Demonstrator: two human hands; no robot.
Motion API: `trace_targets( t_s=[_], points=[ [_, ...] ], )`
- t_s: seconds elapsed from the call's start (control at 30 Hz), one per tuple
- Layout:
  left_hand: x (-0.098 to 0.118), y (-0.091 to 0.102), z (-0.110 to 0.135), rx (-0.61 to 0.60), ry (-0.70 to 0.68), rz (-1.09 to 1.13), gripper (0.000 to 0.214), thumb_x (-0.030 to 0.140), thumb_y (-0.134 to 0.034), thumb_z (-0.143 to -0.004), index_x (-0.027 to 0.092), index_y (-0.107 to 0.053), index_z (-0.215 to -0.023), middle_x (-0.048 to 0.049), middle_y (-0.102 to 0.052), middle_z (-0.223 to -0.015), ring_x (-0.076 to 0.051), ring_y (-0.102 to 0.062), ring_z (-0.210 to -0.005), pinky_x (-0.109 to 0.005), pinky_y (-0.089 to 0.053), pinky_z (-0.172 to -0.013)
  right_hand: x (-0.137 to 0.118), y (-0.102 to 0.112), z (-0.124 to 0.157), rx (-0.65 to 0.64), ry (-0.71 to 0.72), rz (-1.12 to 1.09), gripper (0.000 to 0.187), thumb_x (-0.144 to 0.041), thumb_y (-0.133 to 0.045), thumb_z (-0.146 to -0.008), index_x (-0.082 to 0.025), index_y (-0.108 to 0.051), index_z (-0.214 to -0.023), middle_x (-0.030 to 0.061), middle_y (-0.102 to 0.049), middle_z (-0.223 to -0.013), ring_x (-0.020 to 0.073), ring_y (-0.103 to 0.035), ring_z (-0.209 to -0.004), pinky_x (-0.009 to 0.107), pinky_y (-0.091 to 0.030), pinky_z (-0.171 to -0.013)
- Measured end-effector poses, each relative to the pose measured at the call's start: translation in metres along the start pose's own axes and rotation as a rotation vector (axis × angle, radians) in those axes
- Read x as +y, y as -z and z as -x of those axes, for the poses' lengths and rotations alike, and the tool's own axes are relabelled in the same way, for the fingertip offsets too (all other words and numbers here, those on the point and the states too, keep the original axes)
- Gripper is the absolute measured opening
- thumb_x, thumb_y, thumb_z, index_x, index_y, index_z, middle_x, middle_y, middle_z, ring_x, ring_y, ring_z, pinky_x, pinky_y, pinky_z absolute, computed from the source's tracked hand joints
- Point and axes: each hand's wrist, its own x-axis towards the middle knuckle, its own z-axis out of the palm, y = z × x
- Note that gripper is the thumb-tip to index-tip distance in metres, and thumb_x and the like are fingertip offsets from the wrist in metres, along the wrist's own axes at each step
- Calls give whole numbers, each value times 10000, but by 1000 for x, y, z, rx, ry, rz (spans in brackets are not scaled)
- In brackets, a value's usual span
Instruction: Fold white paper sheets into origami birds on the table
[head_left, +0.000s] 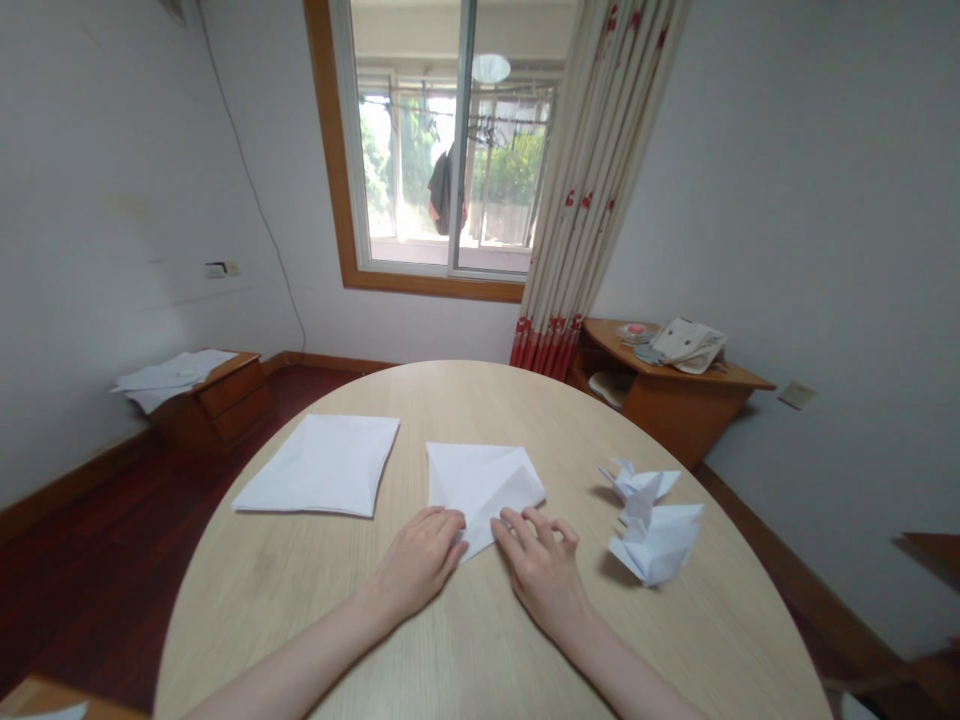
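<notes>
Left hand (421,556) and right hand (541,562), fingers flat, apparently pressing creased white paper (480,482); matte wooden table (465,640); nothing gripped.

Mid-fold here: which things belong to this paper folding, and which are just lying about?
Belonging: partly folded white paper sheet under left hand and right hand; flat white paper stack; two folded white paper figures.
Lying about: beige cloth bag on orange wooden corner shelf; loose white papers on low wooden cabinet.

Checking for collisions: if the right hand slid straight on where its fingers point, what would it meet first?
The right hand would likely meet the partly folded white paper sheet, which it seems to be touching.
</notes>
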Motion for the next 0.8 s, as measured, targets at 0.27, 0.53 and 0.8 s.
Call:
trace_targets(
  t_s=[0.27, 0.53, 0.8],
  points=[
    [-1, -2, 2, -15, -28, 66, 186, 155, -446, -920, 207, -552, -1064, -66, -678, -1058, -211, -639, -1000, -426, -475, -992, 2, 4, -5, -195, -22, -63, 305, -123, -564, -852, -242, -636, -1124, 55, -650, -1195, 247, -490, -1101, 381, -285, -839],
    [-2, -4, 5, -25, -76, 76, 181, 193, -471, -929, 192, -626, -1023, -70, -673, -1067, -206, -629, -1021, -431, -451, -1035, 1, 5, -6, -231, -35, -148, 261, -151, -558, -881, -235, -632, -1116, 49, -655, -1199, 233, -521, -1078, 388, -289, -860],
    [-2, -3, 3, -57, -123, 12, 233, 189, -483, -924, 178, -623, -1110, -87, -663, -1152, -229, -593, -1129, -492, -338, -1115, 1, 5, -6, -208, -39, -244, 267, -138, -544, -885, -229, -631, -1121, 58, -661, -1210, 236, -533, -1122, 411, -254, -917]
  ],
)
